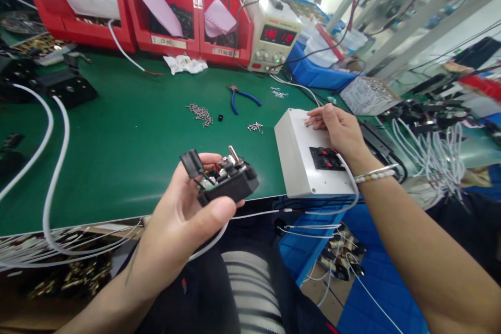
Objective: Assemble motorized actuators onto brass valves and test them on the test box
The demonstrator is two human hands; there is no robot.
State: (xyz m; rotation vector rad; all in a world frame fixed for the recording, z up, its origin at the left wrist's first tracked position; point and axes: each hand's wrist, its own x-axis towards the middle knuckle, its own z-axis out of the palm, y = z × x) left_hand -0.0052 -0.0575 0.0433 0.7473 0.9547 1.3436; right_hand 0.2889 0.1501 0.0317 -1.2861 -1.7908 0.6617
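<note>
My left hand (188, 209) is closed around a small black plastic housing (233, 183), raised in front of the table's near edge. Its open side shows metal parts, coloured wires and an upright metal pin (234, 153); a black flap (191, 163) sticks up at its left. From below it a white cable (213, 242) runs out. My right hand (340, 128) rests over a light grey box (293, 159), fingertips bent together at a small metal piece on its top, too small to make out. Beside that hand, a black terminal block with red levers (326, 158) has a white wire leading to it.
On the green table (148, 130) lie blue-handled pliers (242, 96), screws (201, 114) in small piles and a crumpled tissue (185, 63). Red bins (164, 44) and a lit power supply (274, 36) stand behind. White cables (438, 156) are bundled at right; black housings (66, 86) sit left.
</note>
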